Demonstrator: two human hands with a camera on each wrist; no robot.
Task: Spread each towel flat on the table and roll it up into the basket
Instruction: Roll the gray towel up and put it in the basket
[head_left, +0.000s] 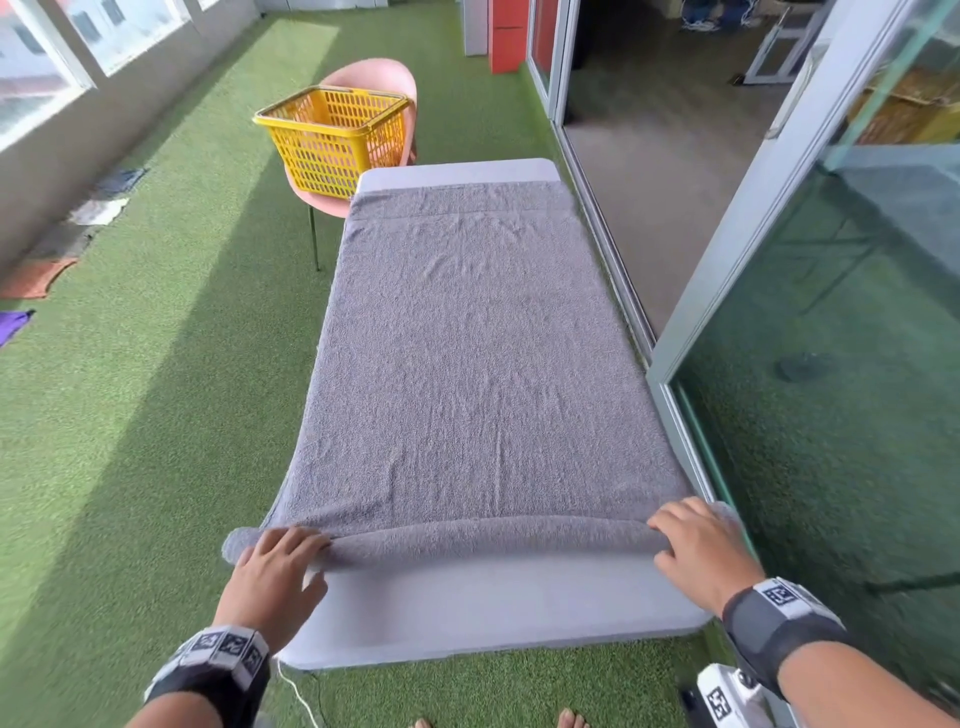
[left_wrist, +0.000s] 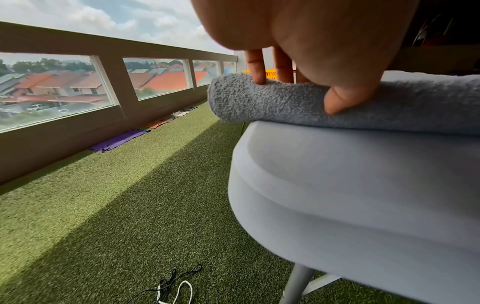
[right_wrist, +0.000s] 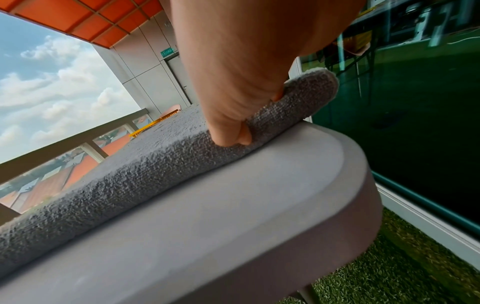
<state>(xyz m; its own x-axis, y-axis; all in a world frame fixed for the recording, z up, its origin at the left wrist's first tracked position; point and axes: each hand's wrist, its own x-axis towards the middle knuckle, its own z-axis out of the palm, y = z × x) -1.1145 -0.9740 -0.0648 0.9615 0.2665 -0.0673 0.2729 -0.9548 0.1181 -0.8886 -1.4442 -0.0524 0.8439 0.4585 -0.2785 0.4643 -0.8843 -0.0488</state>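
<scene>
Grey towel (head_left: 467, 353) spread flat on surface (head_left: 493, 608); near end just rolled, left hand (head_left: 278, 564) and right hand (head_left: 696, 540) gripping roll ends. Most rolling left; basket (head_left: 332, 137) beyond towel looks empty.

Glass door (head_left: 857, 364) just beside table (head_left: 493, 608); open turf (head_left: 156, 415) opposite.

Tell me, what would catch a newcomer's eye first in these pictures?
First, the big grey towel spread along almost the whole white table, its near edge rolled into a slim tube. The left hand and the right hand each curl round one end of that roll. Beyond the table's far left corner, a bright yellow basket sits on a pink chair.
</scene>
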